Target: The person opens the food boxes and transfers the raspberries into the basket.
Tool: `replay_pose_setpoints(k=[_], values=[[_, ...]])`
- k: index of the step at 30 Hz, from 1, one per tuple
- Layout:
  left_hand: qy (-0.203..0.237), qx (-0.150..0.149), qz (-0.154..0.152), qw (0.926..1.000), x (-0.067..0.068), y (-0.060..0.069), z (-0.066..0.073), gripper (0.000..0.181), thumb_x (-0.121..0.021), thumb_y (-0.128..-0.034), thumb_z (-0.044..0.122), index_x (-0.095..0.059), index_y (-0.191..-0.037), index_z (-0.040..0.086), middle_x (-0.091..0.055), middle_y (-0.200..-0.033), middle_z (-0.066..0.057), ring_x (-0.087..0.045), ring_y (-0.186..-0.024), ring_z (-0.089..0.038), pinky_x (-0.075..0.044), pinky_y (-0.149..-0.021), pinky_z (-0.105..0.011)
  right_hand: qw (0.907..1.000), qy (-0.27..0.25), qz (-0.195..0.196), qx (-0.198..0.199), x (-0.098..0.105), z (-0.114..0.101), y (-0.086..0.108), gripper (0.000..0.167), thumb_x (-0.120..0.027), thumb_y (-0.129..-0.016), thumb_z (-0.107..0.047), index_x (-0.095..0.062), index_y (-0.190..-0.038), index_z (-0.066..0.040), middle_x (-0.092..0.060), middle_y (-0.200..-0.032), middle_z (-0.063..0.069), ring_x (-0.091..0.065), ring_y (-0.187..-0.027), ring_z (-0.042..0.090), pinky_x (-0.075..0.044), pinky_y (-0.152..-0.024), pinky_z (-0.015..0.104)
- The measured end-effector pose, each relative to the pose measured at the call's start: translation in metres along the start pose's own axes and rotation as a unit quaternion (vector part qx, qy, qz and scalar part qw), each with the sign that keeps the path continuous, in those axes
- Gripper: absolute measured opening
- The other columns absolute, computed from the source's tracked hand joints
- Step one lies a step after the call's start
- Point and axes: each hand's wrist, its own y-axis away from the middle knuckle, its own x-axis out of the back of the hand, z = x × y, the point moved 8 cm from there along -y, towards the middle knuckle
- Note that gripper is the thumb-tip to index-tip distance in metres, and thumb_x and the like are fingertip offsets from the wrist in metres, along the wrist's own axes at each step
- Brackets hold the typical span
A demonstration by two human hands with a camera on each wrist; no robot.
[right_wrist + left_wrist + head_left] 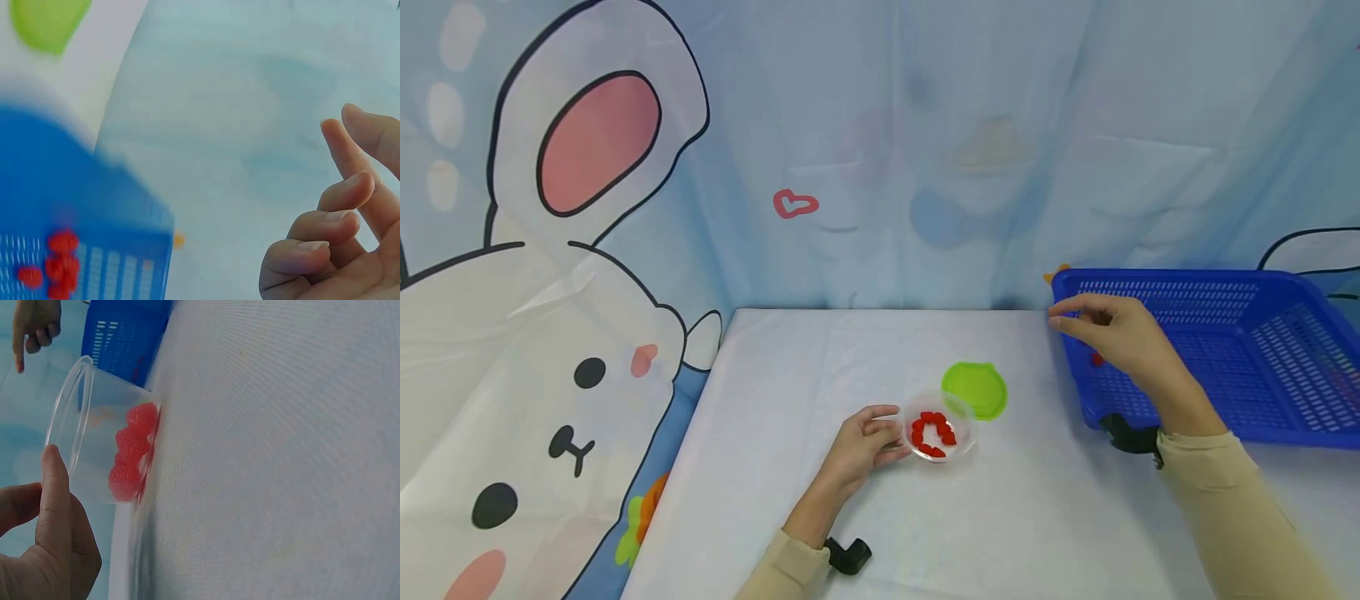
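A clear round cup (964,433) with several red raspberry-like pieces (917,437) inside stands on the white table. My left hand (863,446) holds its left side; in the left wrist view the thumb of that hand (53,537) lies against the cup's rim (84,419). Over the left end of a blue basket (1187,367), my right hand (1112,333) is raised with nothing in it. Its thumb and index tips are close together with a small gap, the other fingers loosely bent (340,219). More red pieces (62,265) lie in the basket.
A bright green lid (976,390) lies flat just behind the cup. The basket takes up the table's right side, with its left wall below my right hand. A pale blue printed curtain (880,150) hangs along the table's back edge.
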Motion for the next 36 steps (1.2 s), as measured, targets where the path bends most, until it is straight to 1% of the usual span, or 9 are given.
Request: replay_pose_setpoints(k=[2,6,10,17,21,25,30,32,36], values=[[-0.001,0.0,-0.001,1.0,0.0,0.0,0.0,0.036,-0.065,-0.096,-0.001,-0.057,-0.131,-0.001,-0.062,-0.099,-0.013,-0.063,-0.083,-0.02,-0.06,-0.082,-0.041,0.9996,-0.012,0.003,0.027,-0.011,-0.008,0.006,0.039,-0.069,-0.095,-0.042,-0.071,-0.122,-0.014,-0.035,-0.064,0.005,-0.035,-0.054,0.025,-0.035,-0.049,0.037],[-0.001,0.001,-0.002,1.0,0.0,0.0,-0.001,0.037,-0.065,-0.0961,-0.001,-0.056,-0.132,-0.002,-0.062,-0.1,-0.013,-0.062,-0.083,-0.019,-0.06,-0.083,-0.041,0.9967,-0.028,0.011,0.076,-0.035,-0.02,0.016,0.028,-0.071,-0.095,-0.031,-0.074,-0.115,-0.012,-0.037,-0.066,0.006,-0.035,-0.055,0.023,-0.031,-0.046,0.035],[-0.002,0.001,-0.002,1.0,0.0,0.0,-0.001,0.037,-0.065,-0.0962,0.0,-0.055,-0.132,-0.002,-0.062,-0.1,-0.013,-0.063,-0.084,-0.019,-0.06,-0.083,-0.04,0.9943,-0.041,0.011,0.098,-0.058,-0.023,0.022,0.021,-0.074,-0.094,-0.025,-0.075,-0.11,-0.012,-0.041,-0.07,0.006,-0.039,-0.058,0.021,-0.03,-0.045,0.032],[-0.001,0.0,-0.007,1.0,-0.001,0.0,-0.001,0.038,-0.065,-0.0961,0.0,-0.055,-0.133,-0.003,-0.062,-0.1,-0.014,-0.062,-0.084,-0.019,-0.06,-0.083,-0.04,0.9878,-0.082,-0.019,0.131,-0.102,-0.014,0.025,0.016,-0.076,-0.091,-0.012,-0.076,-0.107,-0.008,-0.046,-0.078,0.006,-0.042,-0.07,0.02,-0.034,-0.052,0.027],[0.0,0.0,-0.006,1.0,-0.002,-0.001,-0.001,0.038,-0.065,-0.0959,0.0,-0.055,-0.132,-0.002,-0.062,-0.1,-0.013,-0.062,-0.084,-0.019,-0.06,-0.083,-0.04,0.9887,-0.056,-0.042,0.133,-0.127,-0.004,0.024,0.016,-0.078,-0.089,-0.013,-0.077,-0.104,-0.009,-0.049,-0.08,0.004,-0.042,-0.076,0.023,-0.036,-0.06,0.028],[0.001,0.0,-0.004,1.0,-0.001,-0.001,-0.002,0.037,-0.065,-0.0958,-0.001,-0.056,-0.132,-0.002,-0.062,-0.1,-0.013,-0.063,-0.084,-0.02,-0.06,-0.082,-0.041,0.9905,-0.029,-0.072,0.114,-0.152,0.007,0.02,0.014,-0.079,-0.087,-0.016,-0.079,-0.1,-0.011,-0.053,-0.084,0.001,-0.044,-0.082,0.024,-0.039,-0.066,0.032],[0.006,0.002,-0.004,1.0,-0.001,0.0,-0.001,0.036,-0.065,-0.0958,-0.001,-0.057,-0.131,-0.001,-0.062,-0.1,-0.013,-0.063,-0.084,-0.02,-0.06,-0.083,-0.041,0.9859,-0.005,-0.106,0.129,-0.171,0.013,0.018,0.01,-0.079,-0.086,-0.012,-0.08,-0.097,-0.012,-0.064,-0.09,-0.004,-0.047,-0.091,0.024,-0.044,-0.075,0.037],[0.006,0.003,-0.004,1.0,-0.002,0.001,0.0,0.036,-0.065,-0.0957,-0.001,-0.057,-0.131,-0.001,-0.062,-0.101,-0.013,-0.063,-0.084,-0.02,-0.06,-0.083,-0.041,0.9823,0.004,-0.12,0.143,-0.176,0.012,0.018,0.009,-0.079,-0.086,-0.01,-0.08,-0.095,-0.01,-0.066,-0.085,-0.007,-0.048,-0.086,0.022,-0.044,-0.071,0.034],[0.005,0.003,-0.006,1.0,-0.002,0.002,0.001,0.037,-0.065,-0.0957,-0.001,-0.056,-0.131,-0.002,-0.062,-0.101,-0.013,-0.063,-0.085,-0.02,-0.06,-0.083,-0.041,0.9754,0.029,-0.144,0.165,-0.181,0.008,0.018,0.009,-0.077,-0.083,-0.004,-0.08,-0.09,-0.008,-0.055,-0.062,-0.008,-0.042,-0.061,0.015,-0.036,-0.053,0.023]])
